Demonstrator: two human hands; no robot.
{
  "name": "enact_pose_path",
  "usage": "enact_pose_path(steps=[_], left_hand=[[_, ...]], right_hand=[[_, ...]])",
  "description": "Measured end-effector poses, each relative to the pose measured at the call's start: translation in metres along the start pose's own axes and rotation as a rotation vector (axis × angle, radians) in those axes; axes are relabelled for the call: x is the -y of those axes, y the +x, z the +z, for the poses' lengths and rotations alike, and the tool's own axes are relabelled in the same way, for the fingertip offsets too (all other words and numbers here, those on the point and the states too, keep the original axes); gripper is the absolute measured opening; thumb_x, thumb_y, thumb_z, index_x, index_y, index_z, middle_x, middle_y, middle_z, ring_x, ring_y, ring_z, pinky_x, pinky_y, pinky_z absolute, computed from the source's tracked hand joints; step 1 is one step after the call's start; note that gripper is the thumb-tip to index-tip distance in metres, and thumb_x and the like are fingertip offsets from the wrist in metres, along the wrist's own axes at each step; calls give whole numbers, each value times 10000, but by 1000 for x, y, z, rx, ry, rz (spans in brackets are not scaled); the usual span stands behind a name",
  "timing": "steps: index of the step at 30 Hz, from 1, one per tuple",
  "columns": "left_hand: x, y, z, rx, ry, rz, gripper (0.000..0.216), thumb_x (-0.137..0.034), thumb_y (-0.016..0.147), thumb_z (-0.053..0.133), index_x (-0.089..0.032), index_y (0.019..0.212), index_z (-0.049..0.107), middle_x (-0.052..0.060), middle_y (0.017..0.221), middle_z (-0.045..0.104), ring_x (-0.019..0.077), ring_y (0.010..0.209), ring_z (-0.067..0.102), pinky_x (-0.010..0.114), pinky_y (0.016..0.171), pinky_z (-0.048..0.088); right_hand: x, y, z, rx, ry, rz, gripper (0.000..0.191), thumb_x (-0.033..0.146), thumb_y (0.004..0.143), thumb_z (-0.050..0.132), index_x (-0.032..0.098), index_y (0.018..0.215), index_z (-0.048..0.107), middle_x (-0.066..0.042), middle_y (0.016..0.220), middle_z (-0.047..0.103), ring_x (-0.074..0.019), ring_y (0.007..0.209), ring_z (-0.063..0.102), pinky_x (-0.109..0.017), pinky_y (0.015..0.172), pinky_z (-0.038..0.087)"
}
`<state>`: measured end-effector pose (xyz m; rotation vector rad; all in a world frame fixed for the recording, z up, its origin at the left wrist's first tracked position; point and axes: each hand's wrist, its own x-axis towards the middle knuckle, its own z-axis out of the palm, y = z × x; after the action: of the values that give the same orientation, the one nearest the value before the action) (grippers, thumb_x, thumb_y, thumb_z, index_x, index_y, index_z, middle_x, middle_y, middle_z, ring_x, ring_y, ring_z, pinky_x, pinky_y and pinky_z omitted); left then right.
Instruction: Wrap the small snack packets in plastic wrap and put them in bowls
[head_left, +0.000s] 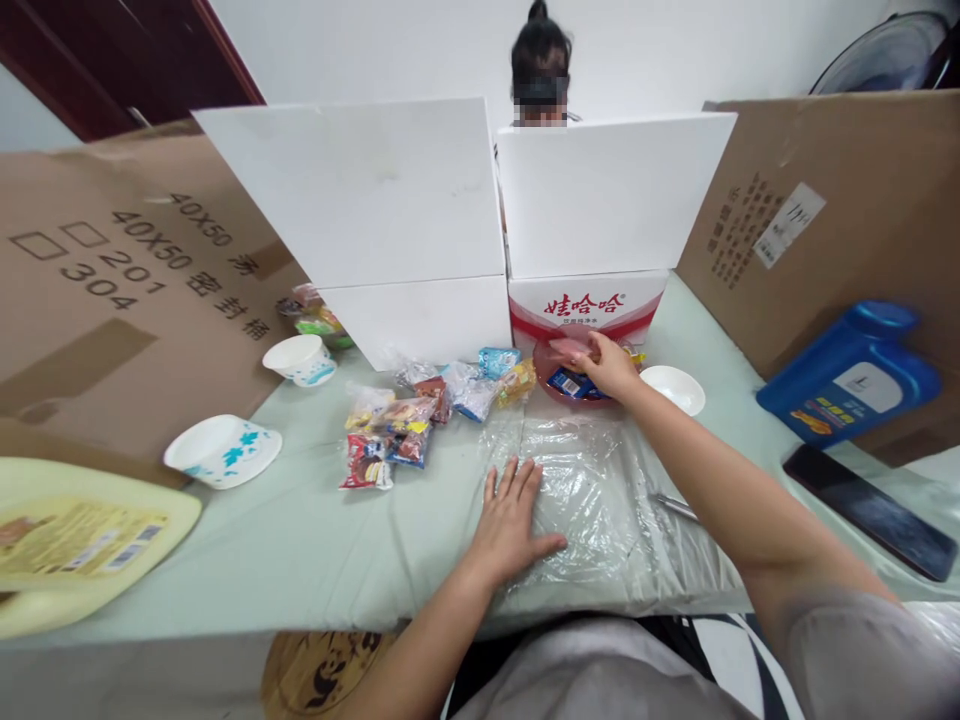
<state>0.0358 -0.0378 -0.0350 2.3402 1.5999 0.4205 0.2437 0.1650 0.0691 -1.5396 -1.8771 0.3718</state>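
Observation:
My left hand [510, 520] lies flat with fingers spread, partly on a clear plastic sheet [577, 500] at the table's front. My right hand [611, 368] reaches over a reddish see-through bowl [581, 400], its thumb and fingers pinching a small pink packet [568, 348]. Inside the bowl lies a dark blue packet [568, 384]. Left of the bowl, several wrapped snacks are gathered, among them a yellow packet [517, 382], a light blue packet [498, 360] and a red packet [367, 462].
White boards [360, 190] and a red-and-white carton [589, 305] stand behind; a person [540, 70] is beyond. Brown cardboard walls [97, 350] flank the table. Around lie paper cups [225, 450], a white dish [675, 390], a blue bottle [851, 380], a yellow jug [82, 540] and a phone [870, 510].

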Motion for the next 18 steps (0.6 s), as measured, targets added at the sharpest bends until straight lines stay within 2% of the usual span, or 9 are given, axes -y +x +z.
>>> enact_pose_path(steps=[2, 5, 7, 9, 11, 14, 16, 18], left_hand=[[-1, 0, -1, 2, -4, 0, 999, -573, 675, 747, -190, 1480, 296, 150, 1542, 340, 352, 1467, 178, 622, 1167, 107], [-1, 1, -3, 15, 6, -9, 970, -557, 681, 747, -181, 1469, 324, 152, 1541, 342, 353, 1467, 179, 622, 1167, 102], [-1, 1, -3, 23, 22, -12, 962, -561, 680, 745, -176, 1462, 341, 153, 1543, 338, 358, 1466, 175, 625, 1165, 99], [-1, 2, -2, 22, 37, -5, 958, -580, 672, 744, -179, 1454, 362, 157, 1547, 329, 366, 1466, 168, 631, 1160, 100], [-1, 3, 0, 14, 49, 6, 942, -593, 666, 745, -190, 1440, 391, 156, 1555, 311, 374, 1467, 156, 635, 1156, 109], [-2, 3, 2, 2, 48, 12, 908, -593, 664, 752, -206, 1420, 429, 148, 1568, 282, 386, 1470, 125, 638, 1151, 134], [0, 1, 1, -17, 16, 8, 882, -589, 658, 764, -210, 1395, 462, 150, 1563, 291, 400, 1467, 120, 648, 1144, 150], [4, -4, -5, -68, -67, 5, 773, -566, 699, 747, -216, 1346, 508, 149, 1533, 347, 395, 1456, 176, 651, 1135, 189]], right_hand=[[5, -9, 1, 13, 1, -72, 370, 297, 866, 558, 129, 1190, 620, -139, 1205, 642, -263, 1125, 582, -417, 988, 447], [9, -53, 7, 109, -4, -253, 249, 269, 893, 529, 165, 1065, 677, -107, 1118, 678, -232, 1091, 593, -383, 984, 446], [6, -92, 15, 237, -44, -414, 271, 289, 922, 504, 180, 1109, 669, -108, 1108, 686, -229, 1070, 600, -398, 963, 458], [-4, -127, 25, 354, -156, -522, 354, 341, 926, 523, 183, 1226, 625, -131, 1252, 632, -253, 1189, 542, -432, 1016, 419], [-17, -148, 33, 422, -293, -499, 545, 459, 896, 561, 181, 1364, 526, -157, 1427, 498, -309, 1340, 408, -509, 1081, 335], [-35, -154, 37, 448, -446, -327, 844, 664, 818, 556, 165, 1476, 380, -174, 1544, 323, -408, 1431, 206, -635, 1107, 201], [-44, -149, 33, 448, -491, -247, 910, 715, 798, 534, 160, 1493, 346, -172, 1559, 288, -444, 1432, 165, -669, 1099, 170], [-50, -145, 24, 429, -499, -221, 879, 703, 811, 530, 158, 1483, 369, -175, 1552, 303, -443, 1429, 182, -663, 1099, 188]])
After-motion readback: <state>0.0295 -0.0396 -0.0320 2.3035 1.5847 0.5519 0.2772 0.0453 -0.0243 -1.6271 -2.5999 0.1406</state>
